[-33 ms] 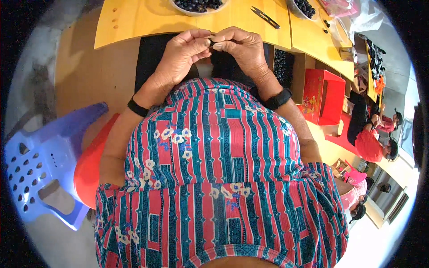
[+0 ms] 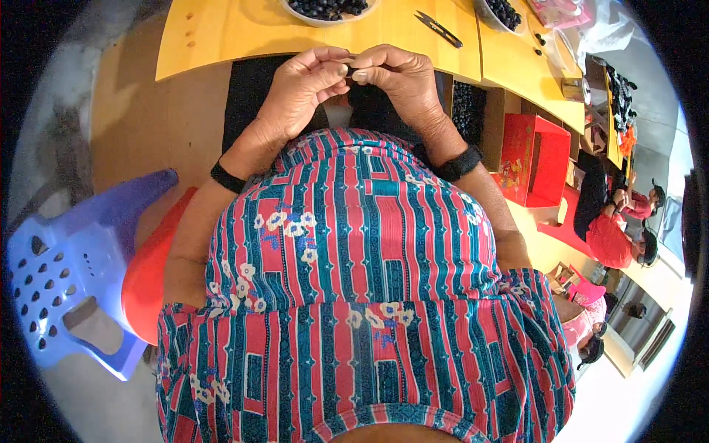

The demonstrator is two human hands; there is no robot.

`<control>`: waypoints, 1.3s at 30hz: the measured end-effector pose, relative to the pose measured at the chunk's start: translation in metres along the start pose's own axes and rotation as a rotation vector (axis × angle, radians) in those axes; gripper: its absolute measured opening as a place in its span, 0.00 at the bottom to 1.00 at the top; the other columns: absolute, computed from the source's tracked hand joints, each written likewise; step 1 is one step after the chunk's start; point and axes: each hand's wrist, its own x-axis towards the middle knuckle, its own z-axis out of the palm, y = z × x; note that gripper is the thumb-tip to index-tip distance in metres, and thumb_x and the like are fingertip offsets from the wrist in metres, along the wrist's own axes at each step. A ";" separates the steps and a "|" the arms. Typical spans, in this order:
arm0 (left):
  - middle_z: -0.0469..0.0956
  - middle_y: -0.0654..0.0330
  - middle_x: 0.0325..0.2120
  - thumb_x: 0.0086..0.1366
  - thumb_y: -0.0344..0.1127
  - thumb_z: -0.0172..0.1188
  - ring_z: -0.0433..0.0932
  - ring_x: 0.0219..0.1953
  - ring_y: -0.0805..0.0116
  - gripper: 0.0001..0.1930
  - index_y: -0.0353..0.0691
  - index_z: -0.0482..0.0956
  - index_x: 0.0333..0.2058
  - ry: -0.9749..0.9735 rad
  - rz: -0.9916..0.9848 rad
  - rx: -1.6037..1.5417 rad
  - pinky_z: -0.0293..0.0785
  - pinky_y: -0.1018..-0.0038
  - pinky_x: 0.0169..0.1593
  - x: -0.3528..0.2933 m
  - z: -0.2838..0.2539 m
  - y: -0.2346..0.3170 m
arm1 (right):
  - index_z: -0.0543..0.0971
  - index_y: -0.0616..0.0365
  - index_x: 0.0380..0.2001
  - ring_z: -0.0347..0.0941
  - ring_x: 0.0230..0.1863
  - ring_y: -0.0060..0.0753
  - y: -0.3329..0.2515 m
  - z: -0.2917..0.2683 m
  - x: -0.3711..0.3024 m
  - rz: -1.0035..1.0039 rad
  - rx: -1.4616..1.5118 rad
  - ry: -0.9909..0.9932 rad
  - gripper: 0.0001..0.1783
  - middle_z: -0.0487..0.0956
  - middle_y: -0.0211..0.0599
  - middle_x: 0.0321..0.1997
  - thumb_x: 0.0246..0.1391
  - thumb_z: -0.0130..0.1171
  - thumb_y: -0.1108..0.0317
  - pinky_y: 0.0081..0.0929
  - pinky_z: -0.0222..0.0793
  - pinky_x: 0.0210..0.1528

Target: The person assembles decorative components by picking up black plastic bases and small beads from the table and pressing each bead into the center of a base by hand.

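My left hand (image 2: 306, 83) and my right hand (image 2: 400, 80) meet just off the near edge of the yellow table, fingertips pinched together. Between them is a small dark round piece (image 2: 351, 71), mostly covered by the thumbs and forefingers; its kind is too hidden to make out. Beyond the hands a white bowl (image 2: 331, 23) stands on the table, filled with shiny black round pieces (image 2: 325, 7). To its right lies a pair of black thread snips (image 2: 439, 29), touched by neither hand.
Another bowl of black pieces (image 2: 504, 13) stands at the far right, with loose ones beside it. Below the yellow tabletop (image 2: 244, 29) is an open red box (image 2: 535, 159). A blue plastic stool (image 2: 74, 269) is at left. Other people (image 2: 611, 236) sit at right.
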 end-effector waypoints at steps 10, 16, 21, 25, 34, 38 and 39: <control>0.75 0.63 0.34 0.60 0.31 0.57 0.74 0.34 0.76 0.16 0.34 0.70 0.46 -0.108 -0.007 0.019 0.74 0.79 0.41 0.002 -0.006 0.000 | 0.78 0.65 0.34 0.75 0.33 0.24 0.001 -0.003 0.001 0.230 0.324 -0.110 0.10 0.79 0.36 0.32 0.45 0.60 0.78 0.21 0.72 0.41; 0.73 0.60 0.41 0.59 0.31 0.57 0.74 0.39 0.74 0.21 0.33 0.66 0.51 -0.134 -0.034 0.155 0.75 0.77 0.41 -0.001 -0.006 0.008 | 0.77 0.62 0.43 0.74 0.35 0.24 -0.009 -0.009 0.005 0.207 0.188 -0.326 0.18 0.79 0.33 0.33 0.45 0.61 0.75 0.21 0.70 0.42; 0.72 0.60 0.42 0.59 0.31 0.58 0.74 0.40 0.73 0.24 0.33 0.64 0.53 -0.174 -0.070 0.190 0.74 0.78 0.42 0.001 -0.007 0.011 | 0.76 0.60 0.45 0.74 0.35 0.23 -0.012 -0.009 0.006 0.162 0.123 -0.399 0.19 0.79 0.32 0.34 0.47 0.60 0.73 0.20 0.70 0.41; 0.72 0.60 0.42 0.59 0.32 0.58 0.74 0.40 0.73 0.23 0.33 0.64 0.52 -0.197 -0.075 0.170 0.74 0.78 0.42 0.000 -0.006 0.013 | 0.77 0.62 0.42 0.73 0.32 0.22 -0.016 -0.010 0.005 0.149 0.108 -0.404 0.15 0.79 0.33 0.34 0.49 0.58 0.72 0.21 0.71 0.37; 0.74 0.61 0.38 0.61 0.35 0.57 0.75 0.37 0.74 0.18 0.34 0.69 0.48 -0.183 -0.065 0.152 0.75 0.79 0.41 0.001 -0.011 0.012 | 0.76 0.64 0.39 0.73 0.29 0.21 -0.014 -0.006 0.004 0.103 0.126 -0.374 0.11 0.76 0.30 0.26 0.51 0.56 0.73 0.19 0.71 0.34; 0.75 0.60 0.38 0.61 0.34 0.56 0.75 0.38 0.73 0.18 0.34 0.70 0.48 -0.145 -0.019 0.116 0.75 0.78 0.42 -0.001 -0.001 0.017 | 0.76 0.64 0.38 0.73 0.28 0.21 -0.014 -0.004 0.002 0.035 0.132 -0.321 0.10 0.76 0.29 0.26 0.50 0.57 0.74 0.18 0.71 0.33; 0.75 0.60 0.39 0.61 0.33 0.56 0.75 0.38 0.73 0.18 0.34 0.69 0.48 -0.124 0.009 0.113 0.75 0.77 0.42 0.000 0.000 0.017 | 0.76 0.65 0.37 0.73 0.27 0.21 -0.016 -0.003 0.001 0.062 0.109 -0.261 0.10 0.76 0.30 0.26 0.50 0.58 0.74 0.18 0.71 0.31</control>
